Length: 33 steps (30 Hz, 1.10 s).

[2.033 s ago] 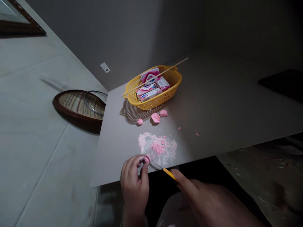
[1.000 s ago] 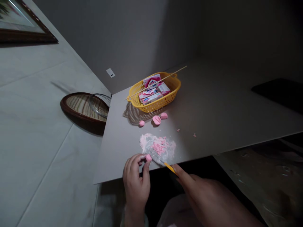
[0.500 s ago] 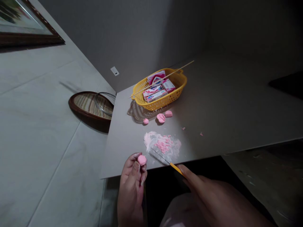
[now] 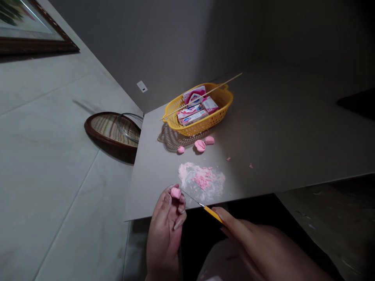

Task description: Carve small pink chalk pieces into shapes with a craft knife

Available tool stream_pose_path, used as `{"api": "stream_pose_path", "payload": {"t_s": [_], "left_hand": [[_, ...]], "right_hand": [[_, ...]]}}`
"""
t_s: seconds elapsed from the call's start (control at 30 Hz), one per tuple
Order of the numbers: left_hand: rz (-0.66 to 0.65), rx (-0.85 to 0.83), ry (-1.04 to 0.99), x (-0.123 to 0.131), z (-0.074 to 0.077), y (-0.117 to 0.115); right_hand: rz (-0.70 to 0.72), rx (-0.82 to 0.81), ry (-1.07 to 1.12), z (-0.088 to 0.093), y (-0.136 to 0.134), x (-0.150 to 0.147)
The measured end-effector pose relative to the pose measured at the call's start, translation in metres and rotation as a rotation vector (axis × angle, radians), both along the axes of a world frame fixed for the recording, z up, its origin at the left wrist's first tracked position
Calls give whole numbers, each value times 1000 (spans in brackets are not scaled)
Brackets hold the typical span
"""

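My left hand pinches a small pink soap piece at its fingertips, just above the near edge of the grey board. My right hand grips a craft knife with a yellow handle; its thin blade points toward the soap piece. A pile of pink shavings lies on the board just beyond the blade. Three carved pink soap lumps rest further back, in front of a yellow basket.
The yellow basket holds boxed soap bars, with a wooden skewer across its rim. An oval woven tray with a wire coil lies on the tiled floor at left. A framed picture leans at the top left.
My left hand lifted the soap piece off the board and turned it up toward me. The knife blade drew back slightly from the shavings. The view shifted a little.
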State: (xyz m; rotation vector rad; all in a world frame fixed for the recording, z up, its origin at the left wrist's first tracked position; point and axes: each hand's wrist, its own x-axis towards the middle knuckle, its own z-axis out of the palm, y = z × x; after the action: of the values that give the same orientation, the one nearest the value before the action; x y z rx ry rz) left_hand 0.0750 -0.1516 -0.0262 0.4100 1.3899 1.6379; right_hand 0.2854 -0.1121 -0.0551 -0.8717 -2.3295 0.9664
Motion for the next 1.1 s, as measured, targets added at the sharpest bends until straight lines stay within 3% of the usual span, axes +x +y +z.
{"api": "stream_pose_path", "payload": {"t_s": [0.13, 0.33, 0.53, 0.7, 0.83, 0.93, 1.1], "left_hand": [[-10, -24, 37, 1, 1, 0], [41, -139, 293, 4, 2, -5], [46, -175, 720, -2, -10, -5], [-54, -69, 1236, -7, -22, 0], [-90, 10, 1525, -8, -27, 4], [-78, 12, 1585, -8, -28, 4], [-36, 1, 1520, -6, -28, 2]], "right_hand": [[-26, 8, -12, -1, -1, 0], [-38, 60, 22, 0, 1, 3], [-16, 44, -13, -2, 5, 6], [-10, -5, -37, -4, 5, 7], [-14, -7, -48, -6, 6, 6], [-26, -11, -60, -9, 6, 4], [-36, -23, -91, -10, 6, 4]]}}
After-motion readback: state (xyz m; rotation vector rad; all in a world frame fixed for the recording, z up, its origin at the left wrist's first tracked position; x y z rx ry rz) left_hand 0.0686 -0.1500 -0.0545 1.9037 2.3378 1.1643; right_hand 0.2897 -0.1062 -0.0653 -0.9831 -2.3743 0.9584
